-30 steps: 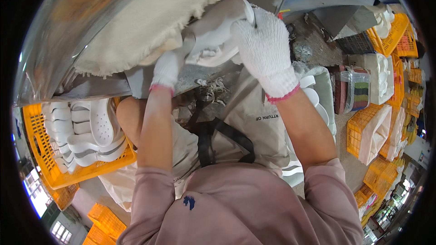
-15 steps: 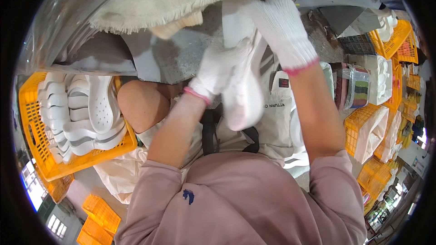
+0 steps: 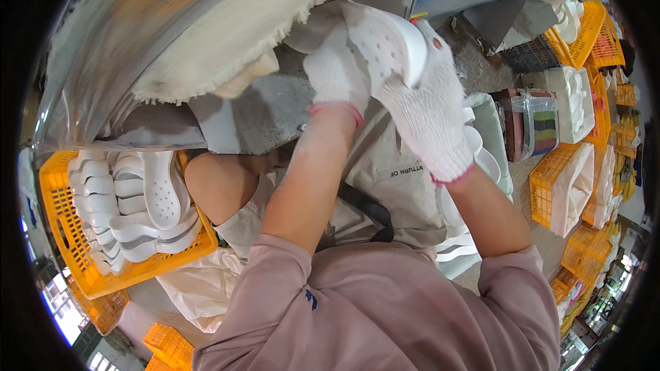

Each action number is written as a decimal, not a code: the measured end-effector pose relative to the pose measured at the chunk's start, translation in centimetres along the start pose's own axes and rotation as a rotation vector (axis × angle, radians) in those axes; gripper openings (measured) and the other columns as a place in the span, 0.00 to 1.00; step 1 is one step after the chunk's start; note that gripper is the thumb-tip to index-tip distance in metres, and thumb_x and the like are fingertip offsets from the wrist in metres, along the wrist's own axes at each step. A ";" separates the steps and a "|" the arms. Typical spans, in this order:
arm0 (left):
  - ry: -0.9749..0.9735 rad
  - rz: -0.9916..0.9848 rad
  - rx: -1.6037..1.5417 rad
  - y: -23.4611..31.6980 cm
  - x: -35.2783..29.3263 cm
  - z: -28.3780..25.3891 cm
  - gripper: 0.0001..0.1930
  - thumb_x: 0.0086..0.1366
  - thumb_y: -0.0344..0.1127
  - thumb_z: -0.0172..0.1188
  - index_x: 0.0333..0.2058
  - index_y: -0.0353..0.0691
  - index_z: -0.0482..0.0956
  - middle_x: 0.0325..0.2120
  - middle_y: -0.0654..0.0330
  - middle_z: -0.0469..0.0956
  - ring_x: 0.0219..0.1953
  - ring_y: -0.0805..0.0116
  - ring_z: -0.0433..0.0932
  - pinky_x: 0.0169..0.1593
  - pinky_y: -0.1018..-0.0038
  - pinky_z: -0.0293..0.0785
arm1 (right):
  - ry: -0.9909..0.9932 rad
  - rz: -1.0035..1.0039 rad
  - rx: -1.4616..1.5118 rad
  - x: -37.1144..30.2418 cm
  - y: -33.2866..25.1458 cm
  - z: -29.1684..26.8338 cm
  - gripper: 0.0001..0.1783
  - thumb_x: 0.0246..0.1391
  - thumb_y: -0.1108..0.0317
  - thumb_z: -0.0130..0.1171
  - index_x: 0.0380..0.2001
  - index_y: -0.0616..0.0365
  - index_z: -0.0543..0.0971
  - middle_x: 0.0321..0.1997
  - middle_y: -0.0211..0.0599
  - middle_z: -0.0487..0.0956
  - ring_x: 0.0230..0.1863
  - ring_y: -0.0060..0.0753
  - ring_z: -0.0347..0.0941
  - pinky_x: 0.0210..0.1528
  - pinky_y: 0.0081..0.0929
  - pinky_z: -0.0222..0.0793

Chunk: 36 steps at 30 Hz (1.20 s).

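Right hand (image 3: 432, 113) pinches white clog (image 3: 386, 42) at right rim; left hand (image 3: 337, 74) at left side, fingers hidden, can't tell grip. Probably light, springy; hold by rims.

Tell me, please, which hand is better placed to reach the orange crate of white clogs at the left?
Probably the left hand: it is nearer to the orange crate, with its forearm on that side. The right hand grips the white clog farther to the right.
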<state>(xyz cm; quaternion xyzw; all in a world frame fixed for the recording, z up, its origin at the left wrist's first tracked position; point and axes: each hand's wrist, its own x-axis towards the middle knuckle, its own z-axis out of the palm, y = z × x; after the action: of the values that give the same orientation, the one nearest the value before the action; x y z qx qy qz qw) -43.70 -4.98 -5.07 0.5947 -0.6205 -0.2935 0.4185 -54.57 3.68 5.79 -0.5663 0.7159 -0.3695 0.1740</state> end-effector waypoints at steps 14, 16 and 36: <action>-0.266 -0.296 0.437 -10.0 -0.4 -8.5 0.29 0.75 0.41 0.67 0.67 0.34 0.72 0.57 0.47 0.82 0.56 0.60 0.81 0.60 0.63 0.77 | -0.064 -0.204 -0.112 8.0 2.5 7.4 0.24 0.54 0.52 0.65 0.40 0.66 0.86 0.42 0.62 0.86 0.48 0.65 0.84 0.53 0.50 0.81; -0.231 -0.390 -0.142 -9.6 -2.7 -9.5 0.24 0.77 0.43 0.64 0.62 0.33 0.76 0.50 0.50 0.85 0.47 0.62 0.84 0.53 0.66 0.80 | -0.094 -0.181 -0.109 9.1 2.7 8.4 0.28 0.54 0.47 0.64 0.38 0.67 0.87 0.41 0.65 0.86 0.49 0.66 0.84 0.55 0.51 0.81; -0.430 -0.814 -1.788 -4.5 -6.4 -9.4 0.42 0.75 0.76 0.41 0.61 0.41 0.75 0.52 0.53 0.82 0.53 0.48 0.81 0.58 0.51 0.80 | -0.585 -0.900 -0.389 -6.9 -1.2 1.1 0.32 0.52 0.69 0.66 0.64 0.52 0.79 0.60 0.35 0.83 0.55 0.37 0.83 0.44 0.35 0.82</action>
<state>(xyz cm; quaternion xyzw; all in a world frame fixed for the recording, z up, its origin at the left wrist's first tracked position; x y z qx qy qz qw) -33.70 2.03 -5.55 0.1636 0.0159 -0.8735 0.4583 -50.98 9.74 4.72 -0.9158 0.3810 -0.0965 0.0831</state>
